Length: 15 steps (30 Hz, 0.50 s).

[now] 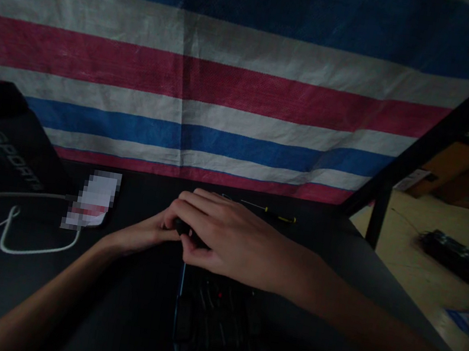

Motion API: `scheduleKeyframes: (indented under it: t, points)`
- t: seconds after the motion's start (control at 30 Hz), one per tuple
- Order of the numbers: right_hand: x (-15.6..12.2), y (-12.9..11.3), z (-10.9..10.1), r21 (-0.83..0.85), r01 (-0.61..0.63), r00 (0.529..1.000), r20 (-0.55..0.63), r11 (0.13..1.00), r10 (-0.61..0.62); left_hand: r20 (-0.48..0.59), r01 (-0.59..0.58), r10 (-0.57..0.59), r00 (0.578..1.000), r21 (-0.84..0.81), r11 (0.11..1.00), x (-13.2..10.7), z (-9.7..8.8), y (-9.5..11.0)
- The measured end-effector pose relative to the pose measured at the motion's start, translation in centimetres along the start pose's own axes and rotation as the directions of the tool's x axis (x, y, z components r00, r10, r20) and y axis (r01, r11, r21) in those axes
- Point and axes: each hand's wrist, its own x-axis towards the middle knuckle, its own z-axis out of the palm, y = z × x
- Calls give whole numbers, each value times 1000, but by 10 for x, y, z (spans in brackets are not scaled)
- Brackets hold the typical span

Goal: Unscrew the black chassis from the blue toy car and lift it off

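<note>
My right hand [225,231] arches over the far end of a black object shaped like a toy car [219,323], its fingers curled and thumb tucked below. My left hand [157,231] meets it from the left, fingertips partly hidden under the right hand's fingers. Between the two hands a small black part [182,227] shows; both are closed about it, and its kind cannot be made out. The car-like body lies on the dark table, ridged on top, with a small red spot. Just beyond the right hand lies a thin screwdriver [280,215] with a black and yellow handle.
A phone [93,200] with a white cable [37,253] lies at the left. Behind it stands a dark box marked SPORT [15,145]. A striped plastic sheet [231,88] hangs behind the table. Right of the table edge, a black object [450,253] sits on the floor.
</note>
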Motion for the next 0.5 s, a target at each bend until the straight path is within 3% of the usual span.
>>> scheduleKeyframes:
  t: [0.1,0.3,0.5]
  points:
    - [-1,1,0,107,-23,1000,7,994,22,-34,-11,12,999,16,1000,0,0,-1]
    - [2,10,10,368,-109,994,25,924,107,20,-48,48,999,-20,999,2,-1,-5]
    - [8,21,22,580,-34,984,-121,814,128,4,-45,45,999,-102,994,4,-2,-14]
